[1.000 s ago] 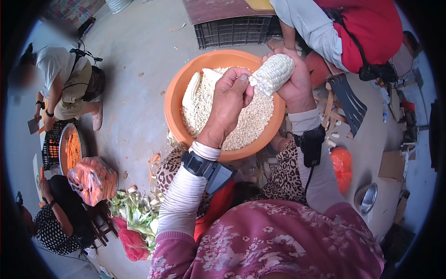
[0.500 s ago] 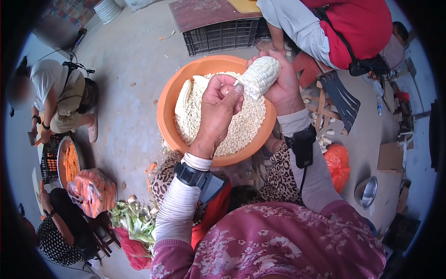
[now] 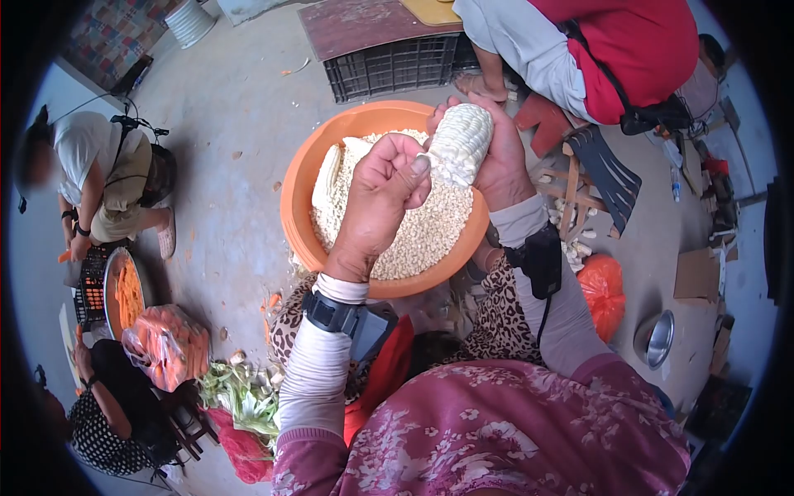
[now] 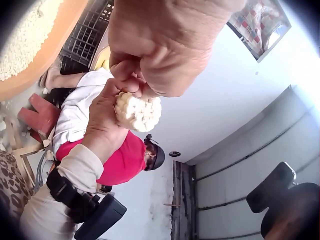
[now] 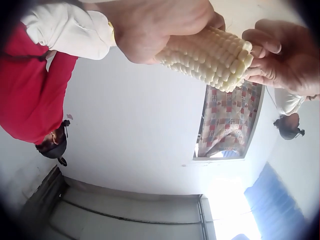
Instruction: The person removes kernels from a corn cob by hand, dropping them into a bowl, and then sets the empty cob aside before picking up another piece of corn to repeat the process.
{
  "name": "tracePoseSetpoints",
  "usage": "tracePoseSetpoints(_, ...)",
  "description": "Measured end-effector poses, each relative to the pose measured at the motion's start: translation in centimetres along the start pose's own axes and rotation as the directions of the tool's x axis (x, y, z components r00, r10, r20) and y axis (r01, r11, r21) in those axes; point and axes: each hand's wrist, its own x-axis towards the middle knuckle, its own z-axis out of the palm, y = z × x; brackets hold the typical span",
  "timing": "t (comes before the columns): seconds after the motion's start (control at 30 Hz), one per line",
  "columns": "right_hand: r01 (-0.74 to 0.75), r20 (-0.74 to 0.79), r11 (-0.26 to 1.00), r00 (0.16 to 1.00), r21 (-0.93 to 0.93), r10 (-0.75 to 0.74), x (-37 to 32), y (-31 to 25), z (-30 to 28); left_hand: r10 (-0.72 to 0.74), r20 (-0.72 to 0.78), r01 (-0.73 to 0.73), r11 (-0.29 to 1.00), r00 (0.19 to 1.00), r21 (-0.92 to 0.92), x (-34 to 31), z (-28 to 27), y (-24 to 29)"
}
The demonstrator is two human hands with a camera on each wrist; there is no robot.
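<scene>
An ear of white corn (image 3: pixel 463 136) lies across my right hand (image 3: pixel 504 165), whose fingers and thumb hold it over the tub. Its near end shows uneven, partly stripped rows. My left hand (image 3: pixel 376 198) has its fingers curled at that end, thumb and forefinger pinching at the edge kernels (image 5: pixel 245 62). Below both hands stands an orange tub (image 3: pixel 291 219) with loose kernels (image 3: pixel 422 236) in it. Another whole ear (image 3: pixel 326 178) leans inside the tub's left side. In the left wrist view, the left hand's bulk hides part of the ear (image 4: pixel 137 112).
A person in red (image 3: pixel 637 58) sits at the back right near a black crate (image 3: pixel 393 66). Two people work at the left by a metal bowl of orange shreds (image 3: pixel 128 289) and a bag of carrots (image 3: pixel 169 343). Husks (image 3: pixel 248 401) lie near my left knee.
The ear has turned more upright in the right hand. My left hand has shifted slightly left and down, its fingertips staying by the ear's near end.
</scene>
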Motion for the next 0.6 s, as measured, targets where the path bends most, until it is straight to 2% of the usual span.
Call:
tracePoseSetpoints(0.07, -0.045, 0.051, 0.999, 0.998, 0.01, 0.044, -0.2, 0.2, 0.3, -0.027, 0.115, 0.057, 0.961, 0.993, -0.272, 0.0, -0.2, -0.1)
tracePoseSetpoints(0.2, -0.023, 0.083, 0.999, 0.996, 0.023, 0.021, 0.1, 0.3, 0.1, -0.033, 0.095, 0.063, 0.938, 0.995, -0.34, 0.0, 0.0, -0.2)
tracePoseSetpoints(0.3, 0.0, 0.07, 1.0, 0.998, 0.004, 0.0, 0.0, 0.1, 0.1, -0.018, 0.045, 0.028, 0.97, 0.999, -0.242, 0.0, 0.4, 0.2)
tracePoseSetpoints(0.37, 0.043, 0.004, 0.999, 0.999, 0.0, -0.043, 0.1, 0.1, 0.1, 0.035, -0.056, -0.027, 0.989, 0.998, 0.145, 0.0, 0.9, 0.2)
tracePoseSetpoints(0.5, 0.03, 0.075, 0.999, 0.997, -0.041, -0.026, 0.0, -0.2, -0.3, 0.023, -0.025, -0.017, 0.981, 0.999, 0.194, -0.2, 0.8, 0.0)
tracePoseSetpoints(0.57, 0.026, 0.089, 0.997, 0.996, -0.07, -0.019, 0.0, 0.0, -0.1, 0.116, 0.007, -0.107, 0.889, 0.993, 0.445, -0.1, 0.5, -0.2)
tracePoseSetpoints(0.6, 0.027, 0.089, 0.997, 0.996, -0.068, -0.021, 0.0, 0.0, -0.1, 0.115, 0.008, -0.106, 0.889, 0.993, 0.445, -0.2, 0.5, 0.0)
